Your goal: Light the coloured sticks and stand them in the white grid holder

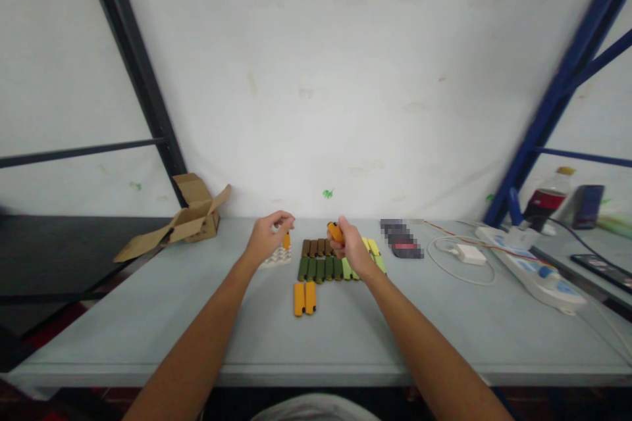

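Observation:
My right hand is closed around a small orange flat case with a black end, held above the rows of similar pieces. My left hand hovers over a white bumpy tray, its fingers curved and a gap showing between thumb and forefinger. Just under that thumb is another orange piece; it seems apart from the fingers. Below the hands, two orange pieces lie side by side. Behind them are brown pieces, dark green pieces and light green pieces, with yellow pieces partly behind my right hand.
An open cardboard box stands at the back left. To the right are a dark blurred item, a white adapter with a cable and a long power strip. Beyond stand a bottle and a phone.

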`<state>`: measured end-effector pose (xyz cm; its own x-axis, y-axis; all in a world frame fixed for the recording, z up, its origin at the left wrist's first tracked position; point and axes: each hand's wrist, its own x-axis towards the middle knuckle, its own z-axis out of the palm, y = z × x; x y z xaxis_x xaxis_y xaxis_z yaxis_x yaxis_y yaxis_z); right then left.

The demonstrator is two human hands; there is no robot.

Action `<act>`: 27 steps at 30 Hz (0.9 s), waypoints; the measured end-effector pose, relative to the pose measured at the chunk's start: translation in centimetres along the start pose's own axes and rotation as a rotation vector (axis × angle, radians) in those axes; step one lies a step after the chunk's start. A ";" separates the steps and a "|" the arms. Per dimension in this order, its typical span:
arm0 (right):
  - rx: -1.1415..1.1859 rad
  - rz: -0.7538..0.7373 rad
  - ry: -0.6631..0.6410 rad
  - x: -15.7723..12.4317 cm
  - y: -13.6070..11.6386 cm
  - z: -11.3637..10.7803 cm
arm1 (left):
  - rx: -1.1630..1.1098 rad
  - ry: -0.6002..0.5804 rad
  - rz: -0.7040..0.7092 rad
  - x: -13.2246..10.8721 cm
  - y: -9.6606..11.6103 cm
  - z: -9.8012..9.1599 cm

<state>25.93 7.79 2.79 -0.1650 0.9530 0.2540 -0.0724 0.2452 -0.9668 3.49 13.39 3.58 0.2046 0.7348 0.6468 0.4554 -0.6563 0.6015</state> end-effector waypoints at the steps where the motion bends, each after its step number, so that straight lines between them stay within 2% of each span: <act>1: 0.015 -0.026 0.001 -0.2 0.0 0.3 | -0.042 -0.023 0.040 -0.2 1.0 0.7; 5: 0.006 -0.098 -0.068 -0.9 0.5 1.4 | -0.195 -0.132 0.108 -1.0 3.9 3.5; 8: -0.078 -0.120 -0.144 -1.2 1.0 1.9 | -0.228 -0.178 0.080 -1.2 4.5 4.3; 10: -0.154 -0.136 -0.171 -1.3 0.8 1.9 | -0.233 -0.157 0.035 -0.9 4.0 3.6; 14: -0.391 -0.207 -0.136 -1.2 -0.1 1.0 | -0.116 -0.024 -0.044 0.3 1.6 -0.1; 16: -0.553 -0.232 -0.210 -1.1 -0.5 0.2 | -0.008 -0.052 -0.069 0.6 0.2 -1.7; 18: -0.672 -0.244 -0.366 -1.0 -0.5 -0.5 | 0.077 -0.132 -0.091 0.7 -1.0 -2.6; 22: -0.810 -0.287 -0.636 -1.1 0.2 -0.8 | 0.112 -0.257 -0.147 0.4 -2.6 -2.3; 27: -0.822 -0.332 -0.800 -1.4 0.8 0.3 | 0.113 -0.272 -0.197 0.0 -3.1 -1.1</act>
<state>25.82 6.62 1.69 -0.8441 0.5120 0.1591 0.3762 0.7770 -0.5047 1.10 15.25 2.27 0.3194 0.8743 0.3655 0.5994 -0.4852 0.6366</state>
